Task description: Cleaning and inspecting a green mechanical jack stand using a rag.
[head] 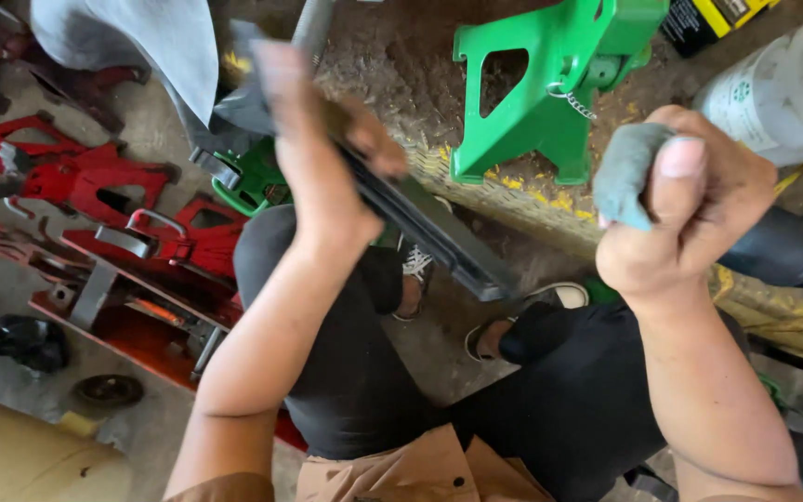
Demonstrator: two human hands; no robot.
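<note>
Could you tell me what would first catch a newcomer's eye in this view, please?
Centre frame, the left hand grips a long flat black metal bar held slantwise above the person's knees. At right, the right hand clutches a grey-blue wad of cloth. Behind, a bright green metal jack stand stands on the ground; red ones lie at left.

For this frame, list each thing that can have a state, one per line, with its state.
Left hand: closed around the long dark flat metal bar, held up and slanting.
Right hand: fist closed on a grey abrasive pad, clear of the bar.
Green metal jack stand: upright on the ground.
Red metal jack stands: lying on the floor.
</note>
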